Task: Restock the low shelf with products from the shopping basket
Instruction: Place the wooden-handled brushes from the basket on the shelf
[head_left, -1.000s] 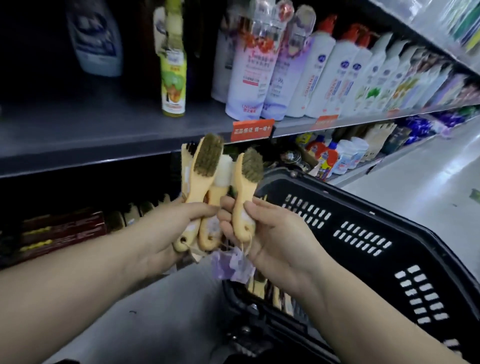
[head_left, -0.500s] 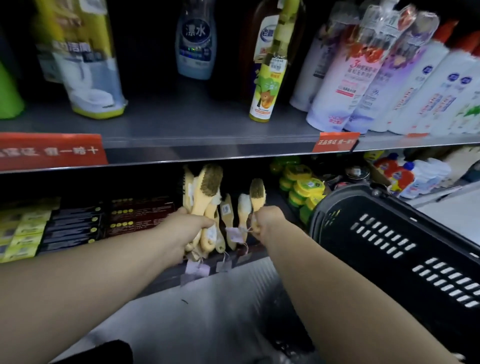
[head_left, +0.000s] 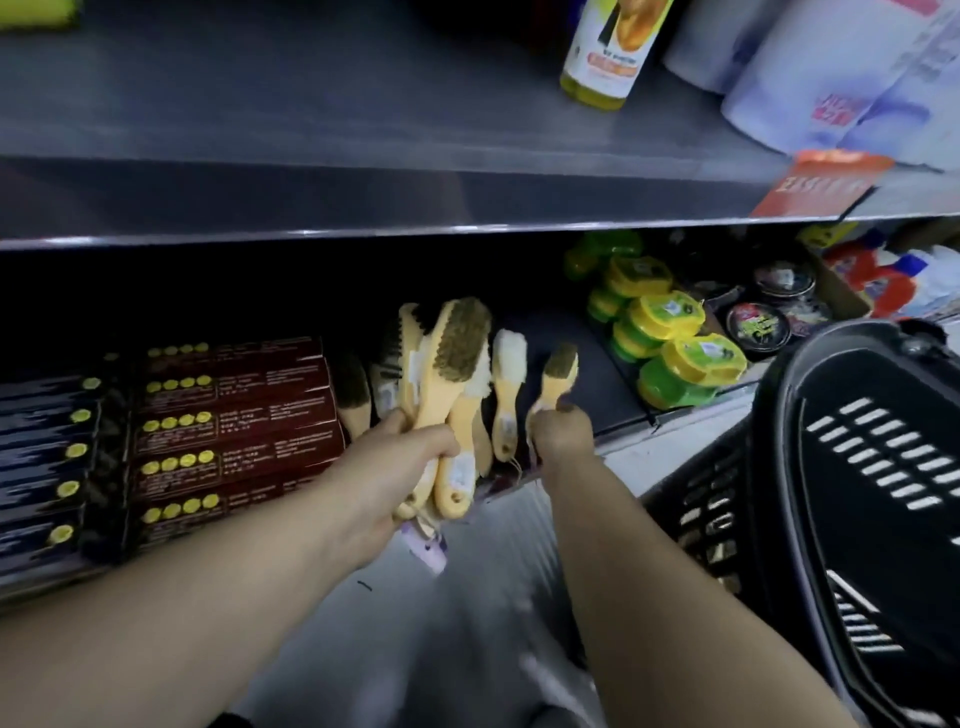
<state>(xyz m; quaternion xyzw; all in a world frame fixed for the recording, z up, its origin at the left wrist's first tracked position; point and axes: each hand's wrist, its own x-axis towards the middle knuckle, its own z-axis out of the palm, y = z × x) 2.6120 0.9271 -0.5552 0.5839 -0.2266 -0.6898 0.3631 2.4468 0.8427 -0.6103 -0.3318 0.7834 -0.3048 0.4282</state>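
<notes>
My left hand (head_left: 395, 467) grips a bunch of wooden-handled brushes (head_left: 447, 374) by their handles, bristles up, at the front of the low shelf (head_left: 592, 384). My right hand (head_left: 561, 431) is shut on a single small brush (head_left: 558, 374), holding it inside the shelf just right of the bunch. A white-bristled brush (head_left: 506, 395) stands on the shelf between the two hands. More brushes (head_left: 358, 395) lean at the left of the bunch. The black shopping basket (head_left: 852, 467) sits at the right; its contents are hidden.
Dark red boxes (head_left: 234, 421) are stacked on the low shelf to the left. Green-and-yellow round tins (head_left: 670, 353) and black tins (head_left: 758, 322) fill the right. The upper shelf (head_left: 363, 197) overhangs, bearing bottles and a red price tag (head_left: 815, 187).
Both hands have carried the brushes from above the basket down into the low shelf. The view has moved closer to the shelf.
</notes>
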